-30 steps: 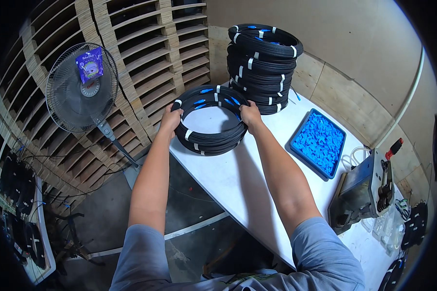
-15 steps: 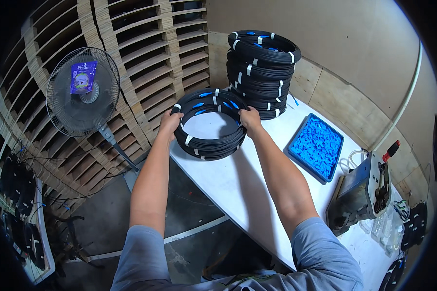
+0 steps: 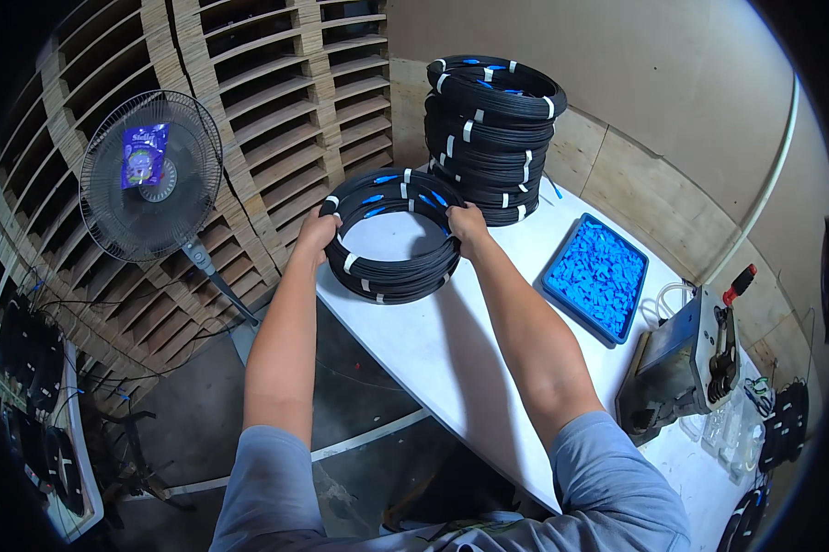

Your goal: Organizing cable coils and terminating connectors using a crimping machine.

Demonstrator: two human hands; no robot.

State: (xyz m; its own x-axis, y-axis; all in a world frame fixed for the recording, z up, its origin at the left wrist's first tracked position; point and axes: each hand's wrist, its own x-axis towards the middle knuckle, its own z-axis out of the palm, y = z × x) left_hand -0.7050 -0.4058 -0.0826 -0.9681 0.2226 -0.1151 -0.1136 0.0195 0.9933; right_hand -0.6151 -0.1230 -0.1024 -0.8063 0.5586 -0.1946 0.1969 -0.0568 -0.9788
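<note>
Both arms reach forward to a short stack of black cable coils (image 3: 391, 279) at the far left end of the white table. White tape bands wrap the coils, and blue connectors show inside the ring. My left hand (image 3: 318, 231) is closed around the left rim, thumb on top. On the opposite side my right hand (image 3: 467, 225) grips the right rim, its fingertips partly hidden. Just behind stands a taller stack of similar black cable coils (image 3: 492, 138), also banded with white tape.
A blue tray (image 3: 628, 322) of small blue pieces lies on the white table (image 3: 488, 368). Right of it stands a metal machine (image 3: 672, 368) beside a red-handled tool (image 3: 740, 283). At left are a standing fan (image 3: 152, 216) with a purple packet (image 3: 144, 155) and a wooden slatted rack (image 3: 258, 110).
The whole view has shifted slightly, moving the scene a little left in the picture. Both hands keep their grip on the coils, which show no clear movement on the table.
</note>
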